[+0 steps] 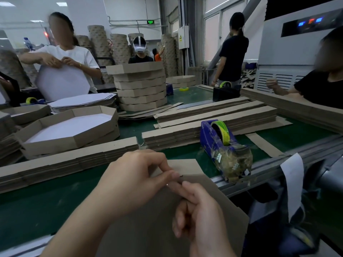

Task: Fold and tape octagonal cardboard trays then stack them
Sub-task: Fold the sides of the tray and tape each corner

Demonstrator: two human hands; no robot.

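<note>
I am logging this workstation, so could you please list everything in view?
cardboard piece: one, brown, in both hands at the front
folded octagonal trays: a few stacked, brown with white inside, left
tall tray stack: one, brown, centre back
flat cardboard strips: several piles, brown, across the table
tape dispenser: one, blue, green-yellow tape, right of the hands
second tape dispenser: one, black, far back right
table: one, green top
other people: several, around the table
left hand: pinches the cardboard piece
right hand: grips it alongside
</note>
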